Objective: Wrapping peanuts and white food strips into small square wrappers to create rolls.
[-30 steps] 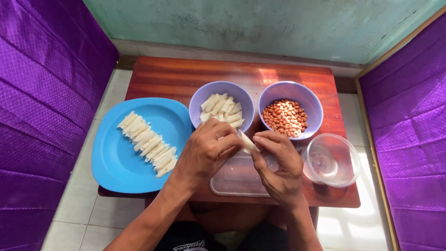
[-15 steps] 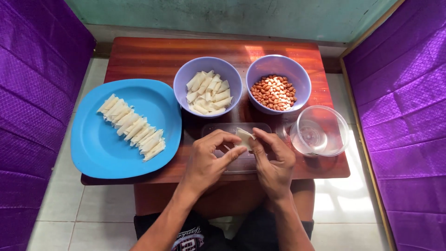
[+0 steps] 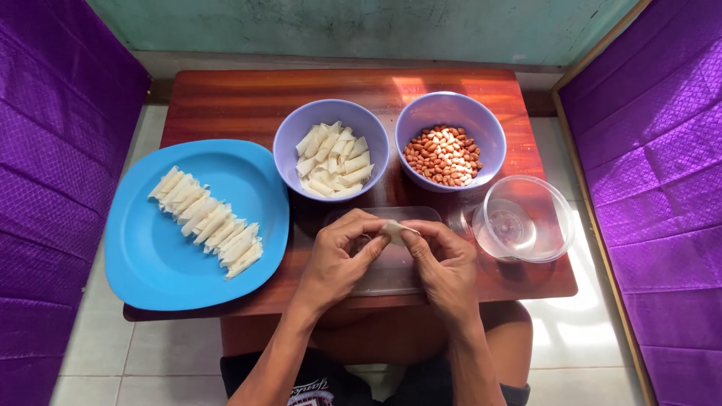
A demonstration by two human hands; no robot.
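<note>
- Left hand and right hand together over clear tray at near edge of wooden table.
- Fingers of both hands pinched narrow on one small pale wrapper piece, held just above tray.
- Piece part-folded by the look of it; filling inside not discernible.
- Finished rolls laid in a slanted row on blue plate, left of hands; roughly a dozen or more done.
- Bowl of unfolded wrappers well stocked; bowl of peanuts likewise.
- Clear bowl of water just beside right hand, untouched.
- Judgement: work under way, much stock left.
</note>
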